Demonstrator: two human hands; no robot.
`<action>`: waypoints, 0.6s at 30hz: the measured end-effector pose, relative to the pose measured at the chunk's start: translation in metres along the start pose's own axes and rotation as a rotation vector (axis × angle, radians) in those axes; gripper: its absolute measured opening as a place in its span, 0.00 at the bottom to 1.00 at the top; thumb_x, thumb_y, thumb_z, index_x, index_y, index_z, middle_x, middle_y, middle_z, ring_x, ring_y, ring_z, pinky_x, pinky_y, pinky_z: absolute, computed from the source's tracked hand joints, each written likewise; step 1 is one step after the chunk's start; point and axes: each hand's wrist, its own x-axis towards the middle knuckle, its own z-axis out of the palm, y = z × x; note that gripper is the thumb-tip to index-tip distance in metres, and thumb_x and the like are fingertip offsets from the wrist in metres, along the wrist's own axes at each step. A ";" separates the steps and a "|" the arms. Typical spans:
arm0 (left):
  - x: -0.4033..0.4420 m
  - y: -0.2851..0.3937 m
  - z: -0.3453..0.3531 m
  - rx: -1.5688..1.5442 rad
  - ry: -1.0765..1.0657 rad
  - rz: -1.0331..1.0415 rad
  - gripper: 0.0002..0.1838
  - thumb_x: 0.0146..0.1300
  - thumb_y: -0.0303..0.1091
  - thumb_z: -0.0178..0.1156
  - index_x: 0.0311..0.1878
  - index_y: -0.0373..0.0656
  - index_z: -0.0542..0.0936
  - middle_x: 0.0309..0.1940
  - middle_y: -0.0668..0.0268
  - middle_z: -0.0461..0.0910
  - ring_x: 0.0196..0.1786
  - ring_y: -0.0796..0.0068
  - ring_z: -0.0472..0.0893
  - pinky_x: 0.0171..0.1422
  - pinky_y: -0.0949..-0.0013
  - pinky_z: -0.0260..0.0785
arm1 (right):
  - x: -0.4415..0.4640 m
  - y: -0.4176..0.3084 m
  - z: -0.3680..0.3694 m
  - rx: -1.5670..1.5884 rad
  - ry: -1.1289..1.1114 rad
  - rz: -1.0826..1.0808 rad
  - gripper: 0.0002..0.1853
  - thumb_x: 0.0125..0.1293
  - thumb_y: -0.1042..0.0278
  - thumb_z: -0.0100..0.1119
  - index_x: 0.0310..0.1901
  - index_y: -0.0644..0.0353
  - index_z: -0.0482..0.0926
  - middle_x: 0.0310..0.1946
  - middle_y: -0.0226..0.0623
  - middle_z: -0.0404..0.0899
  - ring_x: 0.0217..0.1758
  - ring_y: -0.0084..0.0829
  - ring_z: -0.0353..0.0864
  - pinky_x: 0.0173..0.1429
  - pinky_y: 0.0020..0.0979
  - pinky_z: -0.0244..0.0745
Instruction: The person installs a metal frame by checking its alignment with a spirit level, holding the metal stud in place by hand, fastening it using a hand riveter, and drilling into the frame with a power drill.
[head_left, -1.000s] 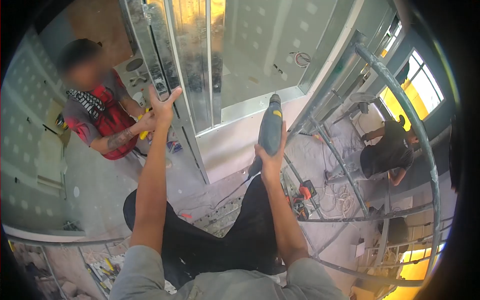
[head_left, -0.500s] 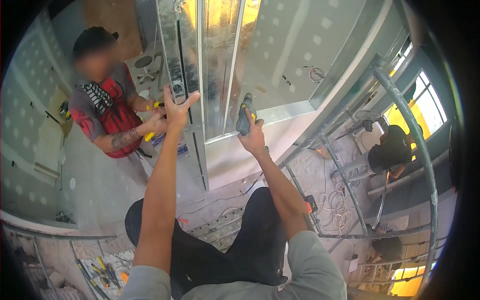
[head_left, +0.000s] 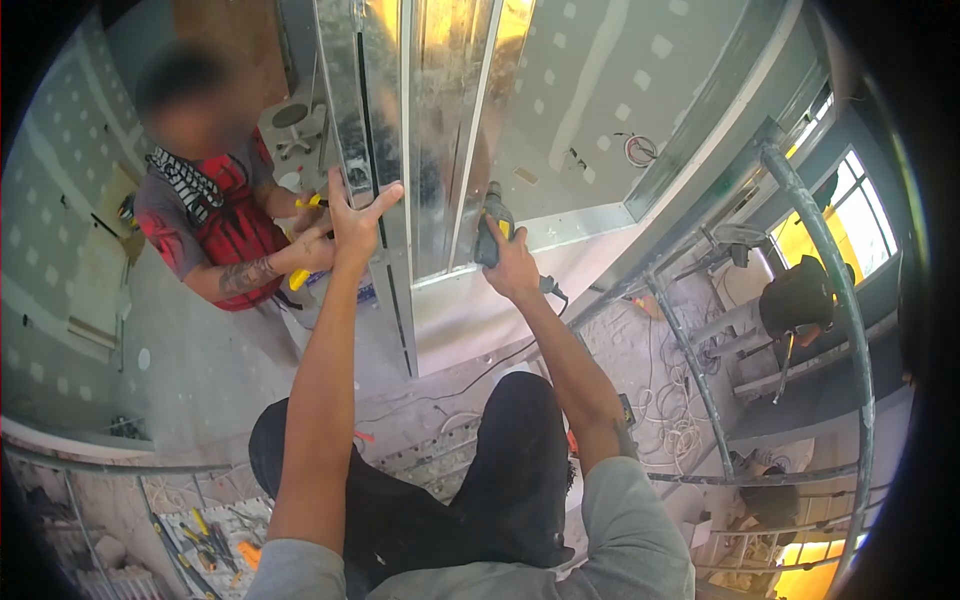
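Note:
My left hand [head_left: 357,222] reaches up to the edge of a metal wall frame [head_left: 388,245], its thumb stretched out to the side and its fingers extended. It appears to rest against the frame; the exact contact is partly hidden. Gripped in my right hand [head_left: 514,262] is a dark power drill [head_left: 494,228] with yellow markings, pointing away from me. The drill sits above the frame's bottom rail [head_left: 550,238], just right of a metal stud [head_left: 472,140]. Whether its tip touches anything is unclear.
At left, a person in a red and grey shirt [head_left: 228,215] holds a yellow-handled tool [head_left: 300,278]. Scaffold rails [head_left: 835,240] curve along my right. Coiled cables [head_left: 672,430] lie on the floor below. Another person [head_left: 795,298] bends by the window. Hand tools [head_left: 208,540] lie at lower left.
My right hand and the drill have shifted slightly right. The person at the right has bent lower, and the person at the left has moved a little. My left hand stays about where it was.

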 end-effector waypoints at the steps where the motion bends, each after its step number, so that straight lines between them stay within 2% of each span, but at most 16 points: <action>1: -0.001 0.001 0.000 0.005 0.000 -0.037 0.36 0.56 0.30 0.80 0.62 0.34 0.68 0.50 0.59 0.83 0.48 0.71 0.87 0.57 0.70 0.76 | 0.002 0.000 -0.001 -0.022 -0.001 -0.023 0.57 0.51 0.71 0.73 0.81 0.27 0.55 0.55 0.57 0.63 0.50 0.61 0.84 0.55 0.53 0.85; 6: -0.008 0.019 0.006 0.144 0.055 -0.065 0.37 0.56 0.32 0.80 0.63 0.33 0.68 0.52 0.58 0.83 0.50 0.70 0.86 0.60 0.69 0.75 | 0.005 0.005 0.002 -0.039 -0.031 -0.060 0.56 0.50 0.72 0.72 0.81 0.28 0.56 0.55 0.58 0.62 0.51 0.62 0.82 0.56 0.53 0.84; 8: -0.007 0.018 0.007 0.174 0.061 -0.002 0.39 0.55 0.32 0.80 0.65 0.32 0.68 0.53 0.57 0.82 0.52 0.68 0.85 0.62 0.69 0.74 | 0.009 0.015 0.008 -0.009 -0.038 -0.110 0.58 0.49 0.73 0.72 0.81 0.27 0.55 0.55 0.60 0.62 0.51 0.65 0.81 0.58 0.53 0.83; 12: -0.004 0.003 0.001 0.077 0.015 -0.101 0.41 0.55 0.34 0.80 0.67 0.31 0.67 0.54 0.55 0.82 0.54 0.68 0.84 0.63 0.69 0.73 | 0.015 0.027 0.006 0.015 -0.092 -0.178 0.60 0.47 0.73 0.72 0.82 0.27 0.53 0.56 0.62 0.61 0.52 0.68 0.80 0.60 0.52 0.82; 15: -0.001 -0.010 -0.003 0.087 0.023 -0.075 0.42 0.54 0.35 0.81 0.67 0.31 0.68 0.54 0.56 0.81 0.55 0.68 0.83 0.64 0.68 0.72 | 0.017 0.031 0.002 0.001 -0.161 -0.168 0.63 0.46 0.70 0.73 0.83 0.26 0.50 0.58 0.65 0.60 0.55 0.69 0.79 0.61 0.51 0.82; 17: 0.003 -0.027 -0.009 0.159 0.061 -0.059 0.43 0.53 0.36 0.82 0.67 0.29 0.68 0.55 0.56 0.81 0.55 0.66 0.83 0.65 0.68 0.71 | 0.023 0.034 0.000 0.076 -0.251 -0.059 0.66 0.45 0.62 0.79 0.84 0.29 0.46 0.61 0.65 0.61 0.59 0.68 0.78 0.66 0.49 0.79; 18: 0.003 -0.028 -0.009 0.185 0.074 -0.054 0.43 0.53 0.36 0.82 0.67 0.29 0.68 0.55 0.55 0.81 0.55 0.66 0.83 0.65 0.68 0.71 | 0.027 0.039 0.002 0.079 -0.252 -0.057 0.66 0.45 0.62 0.79 0.84 0.29 0.46 0.61 0.65 0.61 0.59 0.68 0.78 0.66 0.49 0.79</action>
